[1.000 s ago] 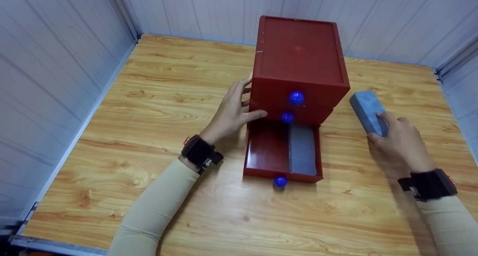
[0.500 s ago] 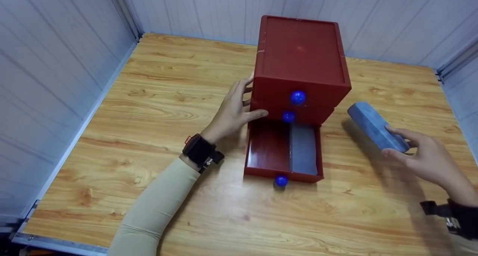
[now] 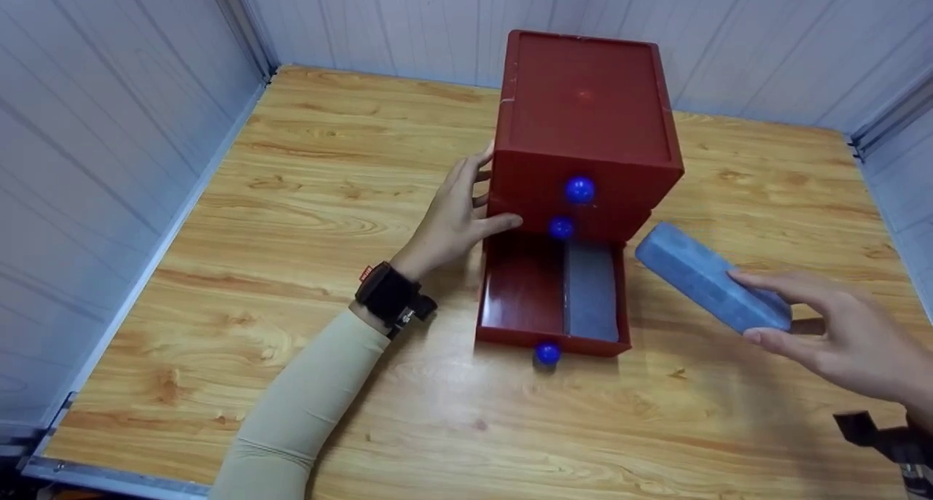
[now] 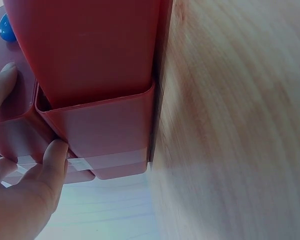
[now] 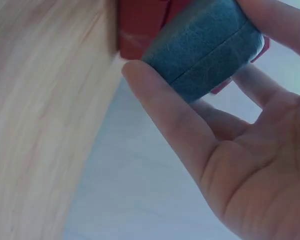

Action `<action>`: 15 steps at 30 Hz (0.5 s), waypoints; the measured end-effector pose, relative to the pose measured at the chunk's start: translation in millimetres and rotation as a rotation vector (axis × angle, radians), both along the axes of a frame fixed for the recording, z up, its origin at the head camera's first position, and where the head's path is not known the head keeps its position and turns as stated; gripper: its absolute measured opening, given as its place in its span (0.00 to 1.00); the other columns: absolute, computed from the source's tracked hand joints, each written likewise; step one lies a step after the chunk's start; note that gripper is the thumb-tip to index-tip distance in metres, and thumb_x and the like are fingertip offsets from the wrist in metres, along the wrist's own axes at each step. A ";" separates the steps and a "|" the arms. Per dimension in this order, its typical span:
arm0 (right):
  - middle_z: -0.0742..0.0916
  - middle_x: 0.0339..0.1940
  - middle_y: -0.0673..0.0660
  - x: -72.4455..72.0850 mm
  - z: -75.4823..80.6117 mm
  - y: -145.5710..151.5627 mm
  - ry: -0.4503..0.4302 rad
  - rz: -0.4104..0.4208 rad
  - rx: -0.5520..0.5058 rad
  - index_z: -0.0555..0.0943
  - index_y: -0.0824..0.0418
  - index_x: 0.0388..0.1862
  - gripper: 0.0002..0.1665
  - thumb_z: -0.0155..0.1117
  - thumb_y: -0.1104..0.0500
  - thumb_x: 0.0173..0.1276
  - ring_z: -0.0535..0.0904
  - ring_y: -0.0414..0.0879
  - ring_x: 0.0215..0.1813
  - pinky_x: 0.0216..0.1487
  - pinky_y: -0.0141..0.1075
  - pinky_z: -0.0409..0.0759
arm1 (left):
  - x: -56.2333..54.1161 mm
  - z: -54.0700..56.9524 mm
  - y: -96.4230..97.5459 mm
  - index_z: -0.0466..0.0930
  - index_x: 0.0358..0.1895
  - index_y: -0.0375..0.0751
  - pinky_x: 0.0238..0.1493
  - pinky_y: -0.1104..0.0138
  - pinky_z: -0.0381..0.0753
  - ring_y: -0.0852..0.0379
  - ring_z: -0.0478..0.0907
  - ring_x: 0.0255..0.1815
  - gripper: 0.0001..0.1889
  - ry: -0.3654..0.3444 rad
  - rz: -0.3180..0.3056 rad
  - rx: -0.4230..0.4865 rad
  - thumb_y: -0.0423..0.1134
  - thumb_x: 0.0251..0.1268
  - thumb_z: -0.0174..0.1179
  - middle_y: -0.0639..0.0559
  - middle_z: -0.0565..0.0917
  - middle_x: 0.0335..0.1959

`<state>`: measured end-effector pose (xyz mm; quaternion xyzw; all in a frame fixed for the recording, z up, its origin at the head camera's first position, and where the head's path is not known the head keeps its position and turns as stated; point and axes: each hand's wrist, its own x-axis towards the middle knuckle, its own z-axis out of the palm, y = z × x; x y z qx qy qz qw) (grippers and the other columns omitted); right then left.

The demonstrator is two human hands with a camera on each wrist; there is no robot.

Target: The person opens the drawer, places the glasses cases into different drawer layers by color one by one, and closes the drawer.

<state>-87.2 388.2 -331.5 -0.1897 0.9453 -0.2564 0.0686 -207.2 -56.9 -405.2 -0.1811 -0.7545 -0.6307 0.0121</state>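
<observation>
A red drawer cabinet (image 3: 583, 106) with blue ball knobs stands on the table, its bottom drawer (image 3: 521, 296) pulled out. My left hand (image 3: 452, 219) rests against the cabinet's left front corner, thumb on the front and spread fingers along the side. Inside that drawer, on the right, lies a long blue-grey item (image 3: 590, 292); its kind cannot be told. Raised over the table to the right of the drawer, a blue glasses case (image 3: 711, 278) is pinched at its near end between the thumb and fingers of my right hand (image 3: 838, 332). A seam runs round the case (image 5: 205, 50) in the right wrist view.
White panel walls (image 3: 393, 26) enclose the wood-grain table (image 3: 313, 194) at the back and sides. The cabinet stands close to the back wall. The open drawer juts toward me, its blue knob (image 3: 547, 353) at the front.
My right hand has lifted the glasses case off the table and brought it nearer to the drawer, tilting it leftward. The left hand and cabinet have stayed in place.
</observation>
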 end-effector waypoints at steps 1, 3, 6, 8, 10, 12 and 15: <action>0.80 0.69 0.72 2.0 2.4 -4.5 0.002 0.015 0.005 0.76 0.50 0.79 0.39 0.77 0.59 0.70 0.80 0.72 0.59 0.39 0.51 0.91 | 0.0 0.2 0.0 0.56 0.85 0.46 0.62 0.67 0.83 0.52 0.73 0.74 0.53 -0.001 0.000 -0.001 0.33 0.59 0.79 0.45 0.66 0.75; 0.81 0.69 0.68 6.3 6.3 -14.0 0.011 0.046 0.011 0.76 0.46 0.78 0.39 0.78 0.59 0.70 0.81 0.68 0.59 0.39 0.50 0.91 | 0.2 0.3 0.0 0.55 0.85 0.47 0.62 0.68 0.84 0.51 0.73 0.74 0.53 -0.003 -0.001 -0.003 0.33 0.58 0.79 0.44 0.65 0.75; 0.83 0.68 0.63 11.0 11.3 -27.9 0.031 0.104 0.014 0.77 0.43 0.77 0.39 0.79 0.57 0.69 0.82 0.62 0.59 0.40 0.47 0.92 | -0.1 0.3 0.5 0.55 0.85 0.48 0.62 0.68 0.84 0.50 0.73 0.74 0.54 -0.004 -0.005 0.006 0.33 0.58 0.79 0.45 0.65 0.76; 0.84 0.67 0.58 12.7 13.6 -38.1 0.045 0.145 0.017 0.78 0.40 0.76 0.39 0.80 0.56 0.68 0.83 0.56 0.58 0.41 0.43 0.92 | -0.2 0.5 0.3 0.55 0.85 0.48 0.62 0.67 0.84 0.50 0.73 0.74 0.54 -0.003 -0.007 0.010 0.32 0.58 0.79 0.45 0.65 0.76; 0.85 0.66 0.54 13.1 15.0 -49.0 0.056 0.189 0.015 0.78 0.39 0.75 0.38 0.80 0.55 0.68 0.83 0.50 0.57 0.43 0.40 0.91 | -0.2 0.8 -0.2 0.55 0.85 0.48 0.63 0.67 0.83 0.50 0.72 0.75 0.54 0.001 -0.004 0.008 0.33 0.58 0.79 0.45 0.65 0.76; 0.84 0.65 0.51 12.7 15.8 -60.1 0.069 0.223 0.026 0.78 0.38 0.75 0.38 0.79 0.53 0.69 0.83 0.46 0.55 0.43 0.37 0.90 | -0.1 0.7 -0.6 0.55 0.85 0.48 0.63 0.68 0.83 0.50 0.71 0.75 0.54 0.007 -0.003 0.002 0.33 0.58 0.79 0.45 0.65 0.76; 0.85 0.64 0.51 9.7 15.7 -75.8 0.116 0.276 0.057 0.78 0.38 0.75 0.37 0.79 0.52 0.68 0.83 0.43 0.54 0.43 0.36 0.87 | 0.1 0.5 -1.3 0.55 0.85 0.48 0.63 0.68 0.83 0.49 0.71 0.75 0.54 0.004 0.001 -0.002 0.33 0.58 0.79 0.45 0.65 0.76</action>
